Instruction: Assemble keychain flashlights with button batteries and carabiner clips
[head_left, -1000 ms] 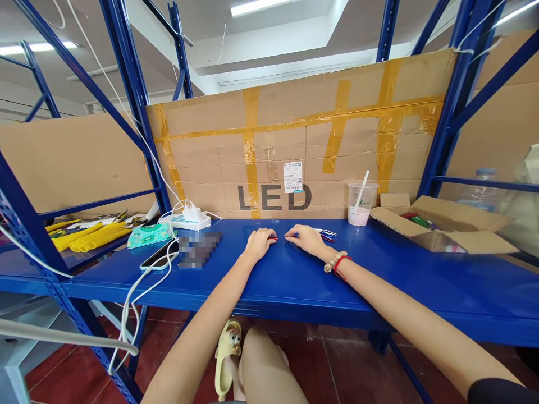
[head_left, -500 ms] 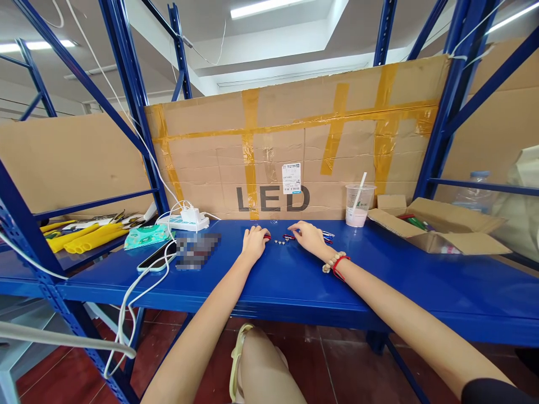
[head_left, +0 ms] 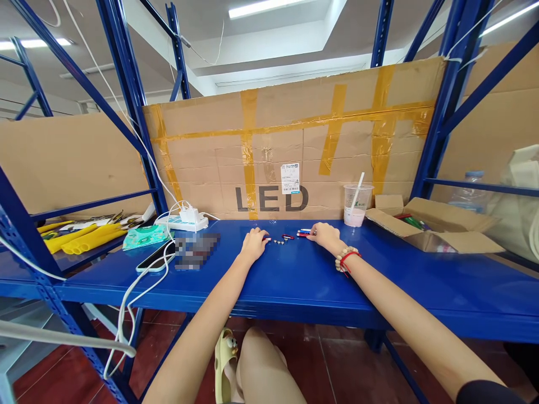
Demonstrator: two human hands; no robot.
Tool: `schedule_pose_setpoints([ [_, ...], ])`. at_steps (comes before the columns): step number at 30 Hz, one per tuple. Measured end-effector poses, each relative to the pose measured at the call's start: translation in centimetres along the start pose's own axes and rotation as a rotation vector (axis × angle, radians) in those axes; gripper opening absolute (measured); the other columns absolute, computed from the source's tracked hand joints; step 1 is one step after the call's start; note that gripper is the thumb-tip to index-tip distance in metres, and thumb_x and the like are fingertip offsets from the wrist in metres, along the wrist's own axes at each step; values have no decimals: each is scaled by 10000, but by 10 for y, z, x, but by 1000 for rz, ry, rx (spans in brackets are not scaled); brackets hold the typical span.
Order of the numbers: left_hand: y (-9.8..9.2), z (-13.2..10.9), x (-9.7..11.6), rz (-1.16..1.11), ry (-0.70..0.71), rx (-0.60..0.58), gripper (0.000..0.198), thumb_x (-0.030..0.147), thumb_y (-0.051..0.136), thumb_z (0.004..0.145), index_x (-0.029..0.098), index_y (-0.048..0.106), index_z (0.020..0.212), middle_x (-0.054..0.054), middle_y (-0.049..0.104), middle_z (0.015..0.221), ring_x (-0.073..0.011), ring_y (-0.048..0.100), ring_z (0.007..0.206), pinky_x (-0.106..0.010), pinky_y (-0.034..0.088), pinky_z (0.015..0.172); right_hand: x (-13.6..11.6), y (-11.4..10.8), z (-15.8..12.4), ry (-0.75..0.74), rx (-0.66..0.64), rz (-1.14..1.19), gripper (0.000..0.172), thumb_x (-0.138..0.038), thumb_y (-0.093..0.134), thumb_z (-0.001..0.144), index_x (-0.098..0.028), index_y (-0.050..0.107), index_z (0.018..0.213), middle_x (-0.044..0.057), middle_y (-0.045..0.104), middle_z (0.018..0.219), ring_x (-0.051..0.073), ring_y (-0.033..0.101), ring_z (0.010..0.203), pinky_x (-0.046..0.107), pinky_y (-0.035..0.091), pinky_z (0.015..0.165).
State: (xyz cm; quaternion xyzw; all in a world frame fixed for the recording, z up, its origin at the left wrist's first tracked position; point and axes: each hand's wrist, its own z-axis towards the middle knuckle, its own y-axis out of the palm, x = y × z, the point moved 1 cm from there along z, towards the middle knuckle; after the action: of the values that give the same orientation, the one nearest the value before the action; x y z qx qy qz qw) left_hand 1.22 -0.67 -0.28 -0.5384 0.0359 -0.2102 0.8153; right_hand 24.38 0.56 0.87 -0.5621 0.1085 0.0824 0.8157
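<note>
Both my hands rest on the blue metal shelf [head_left: 295,280]. My left hand [head_left: 253,245] lies with its fingers curled and a small red-tipped piece [head_left: 266,239] at the fingertips. Just right of it lie several tiny silver round pieces [head_left: 278,242] and a small red piece [head_left: 288,237]. My right hand [head_left: 325,235], with a bead bracelet and a red string on its wrist, is closed over a little pile of red, blue and white pen-like pieces [head_left: 305,232]. What its fingers grip is partly hidden.
A plastic cup with a straw [head_left: 357,205] and an open cardboard box [head_left: 433,233] stand to the right. To the left lie a phone on a white cable [head_left: 158,257], a power strip [head_left: 182,223], a tissue pack [head_left: 144,237] and yellow gloves [head_left: 84,239]. A taped cardboard sheet [head_left: 295,140] backs the shelf.
My right hand has slid to the right, from the middle onto the pile of pen-like pieces, uncovering the tiny silver pieces. My left hand has barely moved.
</note>
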Motion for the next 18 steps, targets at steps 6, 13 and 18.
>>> schedule_pose_setpoints([
  [6,-5,-1,5,-72,39,53,240,263,386,893,191,540,1061,-57,580,983,-200,505,973,-336,413,868,-12,-4,-5,-157,111,51,125,-260,534,840,-161,609,853,123,658,931,248,591,911,308,402,695],
  [13,-6,-3,11,-246,128,178,473,297,521,821,187,349,1248,-71,546,1039,-200,508,967,-344,429,857,-42,-4,-19,-529,152,250,81,-231,442,886,-205,503,932,34,623,917,156,581,807,249,410,706],
  [18,-6,0,13,-132,219,149,225,385,535,821,201,577,945,-48,554,960,-201,497,932,-336,411,843,-56,6,-29,-765,93,415,98,-230,416,887,-209,499,935,28,577,908,142,561,752,263,432,706],
])
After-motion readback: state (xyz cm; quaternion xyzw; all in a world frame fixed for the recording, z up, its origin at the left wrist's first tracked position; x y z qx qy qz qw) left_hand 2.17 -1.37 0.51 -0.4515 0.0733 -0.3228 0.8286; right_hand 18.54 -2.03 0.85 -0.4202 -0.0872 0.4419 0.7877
